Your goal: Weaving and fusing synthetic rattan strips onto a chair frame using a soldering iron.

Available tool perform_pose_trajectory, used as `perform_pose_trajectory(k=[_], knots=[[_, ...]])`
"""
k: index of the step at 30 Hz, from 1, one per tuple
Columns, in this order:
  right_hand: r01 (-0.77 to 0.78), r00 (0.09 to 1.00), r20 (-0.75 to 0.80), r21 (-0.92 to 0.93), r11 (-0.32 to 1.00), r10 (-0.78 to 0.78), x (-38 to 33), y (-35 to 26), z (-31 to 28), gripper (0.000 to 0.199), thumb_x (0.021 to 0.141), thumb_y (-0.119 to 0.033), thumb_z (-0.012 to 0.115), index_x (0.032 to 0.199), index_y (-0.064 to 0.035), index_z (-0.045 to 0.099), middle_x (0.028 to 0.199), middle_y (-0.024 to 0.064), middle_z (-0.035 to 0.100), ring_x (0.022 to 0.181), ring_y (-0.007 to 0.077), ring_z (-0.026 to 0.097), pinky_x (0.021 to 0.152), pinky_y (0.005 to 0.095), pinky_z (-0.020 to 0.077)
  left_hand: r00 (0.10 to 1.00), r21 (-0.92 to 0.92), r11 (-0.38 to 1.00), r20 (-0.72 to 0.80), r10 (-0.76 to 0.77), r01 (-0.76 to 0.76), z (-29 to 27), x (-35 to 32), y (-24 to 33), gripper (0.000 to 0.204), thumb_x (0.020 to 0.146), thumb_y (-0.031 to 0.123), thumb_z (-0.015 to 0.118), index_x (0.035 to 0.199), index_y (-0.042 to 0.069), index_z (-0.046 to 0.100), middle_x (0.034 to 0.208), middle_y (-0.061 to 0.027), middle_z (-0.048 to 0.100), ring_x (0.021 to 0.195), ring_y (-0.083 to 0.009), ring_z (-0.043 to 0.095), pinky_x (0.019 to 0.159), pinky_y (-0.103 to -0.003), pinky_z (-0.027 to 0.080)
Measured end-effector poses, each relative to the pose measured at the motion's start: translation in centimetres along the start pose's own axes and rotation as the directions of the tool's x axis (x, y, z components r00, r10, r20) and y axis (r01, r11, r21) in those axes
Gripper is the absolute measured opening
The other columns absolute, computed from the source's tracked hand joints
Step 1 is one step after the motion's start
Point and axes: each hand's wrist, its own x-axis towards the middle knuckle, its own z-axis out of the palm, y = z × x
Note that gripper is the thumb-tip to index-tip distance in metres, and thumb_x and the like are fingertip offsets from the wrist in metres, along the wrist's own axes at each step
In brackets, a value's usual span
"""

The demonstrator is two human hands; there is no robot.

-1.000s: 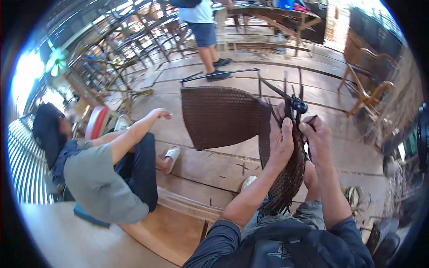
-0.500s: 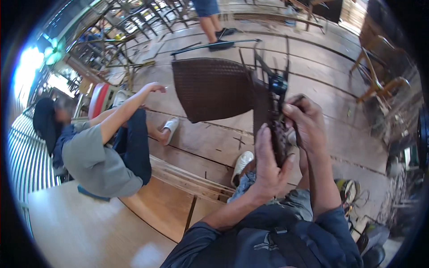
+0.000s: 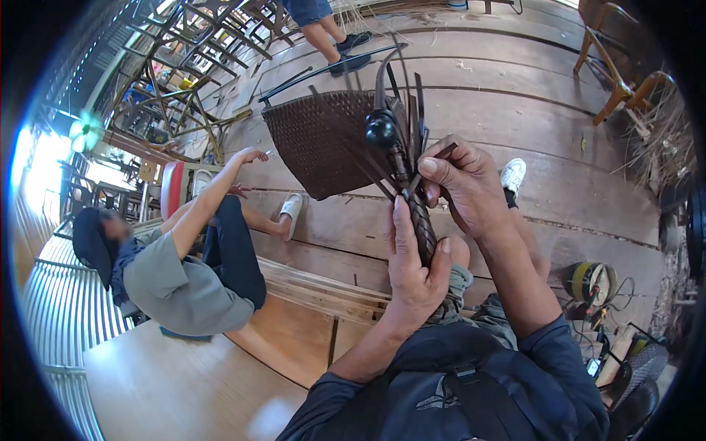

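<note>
My left hand (image 3: 413, 264) is wrapped round a braided dark-brown handle-like piece (image 3: 421, 231), thumb on one side and fingers on the other. Beside its upper end, my right hand (image 3: 465, 182) pinches a flat dark strip (image 3: 445, 151) between thumb and fingers. Several more loose strips fan out from the top of the braid. A shiny dark round knob (image 3: 381, 129) sits among them, with a curved piece rising above it. Beyond lies a dark-brown woven panel (image 3: 316, 147), its far edge along a thin dark rod; where it joins the braid is hidden.
On my left a seated person (image 3: 184, 272) in a grey shirt reaches an arm forward. Another person's legs (image 3: 331, 33) stand at the far side. A pale bench top (image 3: 169, 382) is at lower left, a wooden chair (image 3: 618, 88) at far right, a round corded device (image 3: 592, 283) at right.
The braided piece has turned, so its plaited face and knob show plainly, and its upper end has shifted left. Both hands moved slightly left with it. The woven panel appears narrower.
</note>
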Motion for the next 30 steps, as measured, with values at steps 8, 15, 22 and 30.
perform_pose_trajectory(k=[8, 15, 22, 30], knots=[[-0.065, 0.993, 0.102, 0.014, 0.998, 0.064, 0.9, 0.0, -1.2, 0.008, 0.089, -0.011, 0.067, 0.087, -0.0039, 0.064, 0.063, -0.0006, 0.058, 0.052, 0.0060, 0.053, 0.047, 0.0197, 0.0424, 0.999, 0.174, 0.985, 0.044, 0.000, -0.007, -0.5, 0.4, 0.5, 0.077, 0.085, 0.007, 0.063, 0.145, -0.012, 0.019, 0.142, -0.0341, 0.031, 0.132, -0.0463, 0.033, 0.110, -0.048, 0.029], [-0.116, 0.982, 0.158, 0.093, 0.989, 0.101, 0.8, -0.3, -3.2, 0.016, 0.095, -0.017, 0.060, 0.102, -0.0032, 0.065, 0.076, 0.0031, 0.064, 0.058, 0.0068, 0.059, 0.048, 0.0180, 0.0452, 0.995, 0.216, 0.975, 0.063, -0.071, 0.056, -0.6, 0.3, 1.1, 0.079, 0.084, 0.005, 0.062, 0.146, -0.012, 0.017, 0.144, -0.0329, 0.029, 0.134, -0.0444, 0.031, 0.112, -0.047, 0.025], [-0.143, 0.969, -0.192, 0.069, 0.987, 0.154, 0.8, -0.1, -6.6, 0.031, 0.095, -0.023, 0.060, 0.115, -0.0003, 0.059, 0.102, 0.0078, 0.063, 0.075, 0.0098, 0.062, 0.064, 0.0210, 0.0494, 0.981, 0.094, 0.977, 0.033, -0.194, 0.190, -0.4, 0.3, 1.1, 0.077, 0.085, 0.006, 0.058, 0.146, -0.011, 0.015, 0.147, -0.0293, 0.026, 0.138, -0.0388, 0.027, 0.115, -0.044, 0.019], [0.607, 0.648, -0.319, -0.331, 0.722, -0.691, -1.6, -1.5, -4.4, 0.031, 0.089, -0.013, 0.067, 0.114, 0.0001, 0.054, 0.104, 0.0058, 0.058, 0.093, 0.0137, 0.056, 0.080, 0.0267, 0.0457, 0.979, -0.024, 0.979, -0.008, -0.205, 0.205, 0.0, 0.5, 1.2, 0.077, 0.085, 0.006, 0.055, 0.148, -0.009, 0.012, 0.148, -0.0234, 0.027, 0.137, -0.0316, 0.028, 0.114, -0.040, 0.020]])
